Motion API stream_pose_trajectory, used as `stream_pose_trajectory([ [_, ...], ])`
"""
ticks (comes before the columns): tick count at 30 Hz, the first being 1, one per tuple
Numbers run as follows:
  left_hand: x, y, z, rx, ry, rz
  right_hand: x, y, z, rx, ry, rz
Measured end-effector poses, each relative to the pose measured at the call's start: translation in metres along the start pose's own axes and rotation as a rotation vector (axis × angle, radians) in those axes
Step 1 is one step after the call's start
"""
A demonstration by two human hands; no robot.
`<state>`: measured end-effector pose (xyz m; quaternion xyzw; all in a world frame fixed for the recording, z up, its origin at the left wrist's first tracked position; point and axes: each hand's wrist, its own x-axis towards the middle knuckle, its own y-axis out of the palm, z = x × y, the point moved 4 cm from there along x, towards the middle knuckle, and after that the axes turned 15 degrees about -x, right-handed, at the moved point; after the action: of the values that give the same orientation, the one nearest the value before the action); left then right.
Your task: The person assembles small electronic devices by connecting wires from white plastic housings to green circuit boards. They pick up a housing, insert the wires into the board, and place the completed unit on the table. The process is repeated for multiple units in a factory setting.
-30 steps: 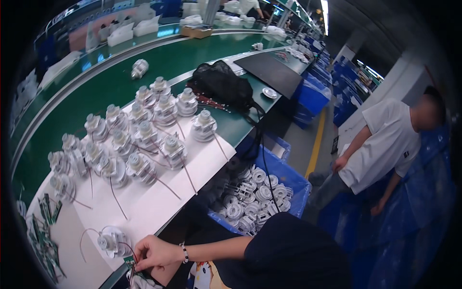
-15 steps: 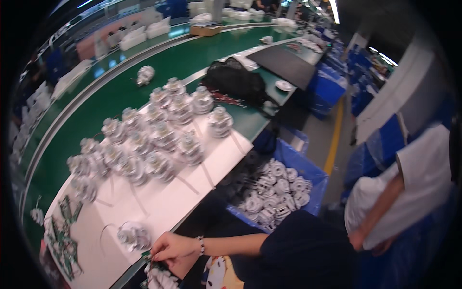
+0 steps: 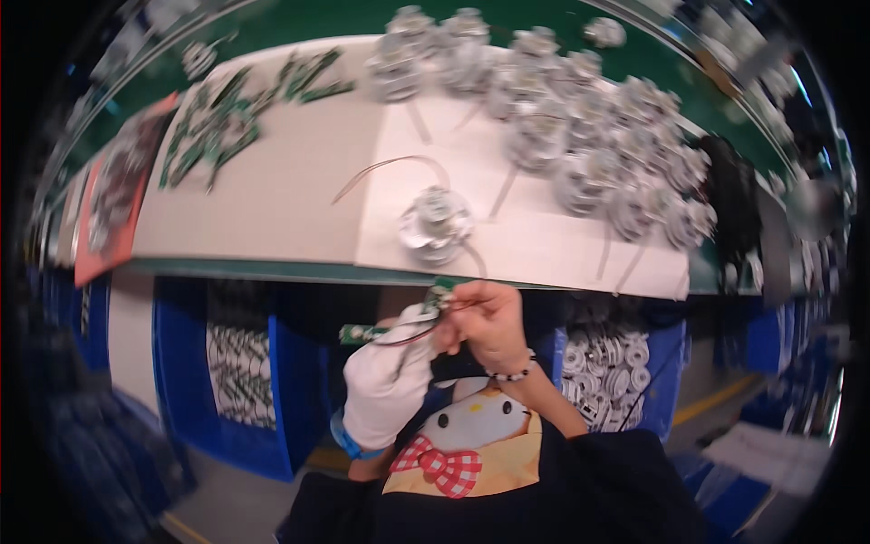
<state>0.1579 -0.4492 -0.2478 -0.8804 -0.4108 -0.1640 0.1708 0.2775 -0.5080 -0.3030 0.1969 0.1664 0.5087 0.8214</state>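
Observation:
My left hand (image 3: pixel 388 379), in a white glove, is closed around small green circuit boards at the table's front edge. One board (image 3: pixel 441 294) sticks up from its fingertips. Another green board (image 3: pixel 357 334) juts out at the left of the glove. My right hand (image 3: pixel 492 323), bare with a beaded bracelet, pinches thin dark wires at the upper board, its fingers meeting the glove. A thin wire also runs across the glove. Just beyond the hands, a white round lamp-like part (image 3: pixel 435 225) with a clear top and loose wires stands on the white sheet.
Several similar parts (image 3: pixel 589 177) crowd the right of the white-covered table (image 3: pixel 290 199). Loose green boards (image 3: pixel 217 136) lie at the left. Below stand blue bins, one with boards (image 3: pixel 283 399), another with white rings (image 3: pixel 607 372). A black bag (image 3: pixel 732 204) lies far right.
The view has swung left and down, so the hands now sit near its middle. My gloved left hand shows clearly now. My right hand still pinches at the board.

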Motion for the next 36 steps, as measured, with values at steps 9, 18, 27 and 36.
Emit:
stream_pose_trajectory([
  [9, -0.015, -0.016, 0.018, -0.056, -0.331, -0.052, 0.005, 0.011, -0.01, -0.086, 0.034, 0.027],
  [18, -0.019, -0.018, 0.029, -0.153, -0.405, -0.263, 0.01, 0.009, -0.017, -0.185, 0.119, 0.048],
  [27, -0.002, -0.007, 0.044, -0.284, -0.334, -0.146, 0.007, 0.005, -0.018, -0.255, 0.053, 0.016],
  [36, 0.004, -0.005, 0.044, -0.378, -0.32, -0.046, 0.009, -0.003, -0.016, -0.326, -0.006, -0.018],
])
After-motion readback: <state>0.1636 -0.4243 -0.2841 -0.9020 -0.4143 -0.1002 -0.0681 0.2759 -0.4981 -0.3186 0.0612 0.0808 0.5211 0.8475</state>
